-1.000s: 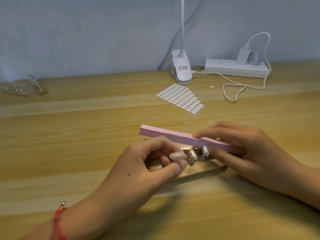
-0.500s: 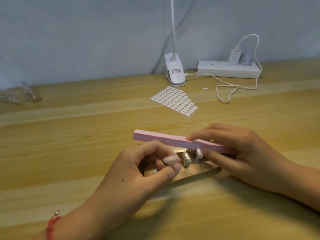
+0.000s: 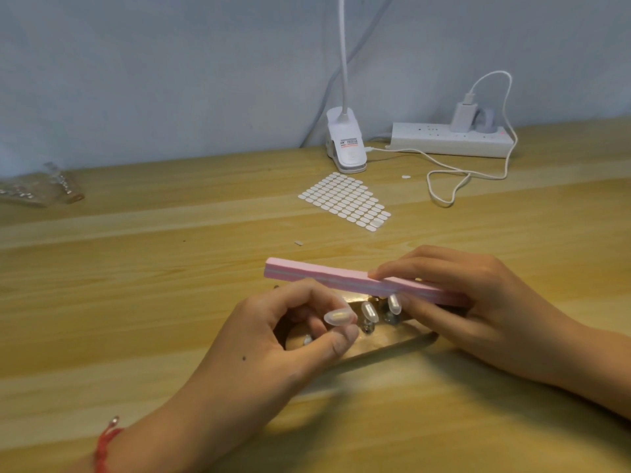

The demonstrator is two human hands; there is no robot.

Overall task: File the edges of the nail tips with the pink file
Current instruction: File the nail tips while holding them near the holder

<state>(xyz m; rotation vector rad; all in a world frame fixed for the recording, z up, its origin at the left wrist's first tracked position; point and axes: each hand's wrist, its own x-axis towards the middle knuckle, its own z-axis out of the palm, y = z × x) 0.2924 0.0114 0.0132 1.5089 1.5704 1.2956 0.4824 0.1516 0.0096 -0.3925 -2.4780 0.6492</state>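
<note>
1. The right hand (image 3: 478, 302) clamps its fingers on the pink file (image 3: 327, 276), as before.
2. Just below the file, left hand (image 3: 273, 339) fingers pinch one nail tip (image 3: 338, 317).
3. Nothing has shifted; filing seems paused.

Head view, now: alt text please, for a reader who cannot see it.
A person's right hand holds a pink file over two clear nail tips on a stand, while the left hand pinches a third nail tip between thumb and forefinger. Behind them on the wooden table lie a sheet of white stickers, a clip lamp and a power strip.
</note>
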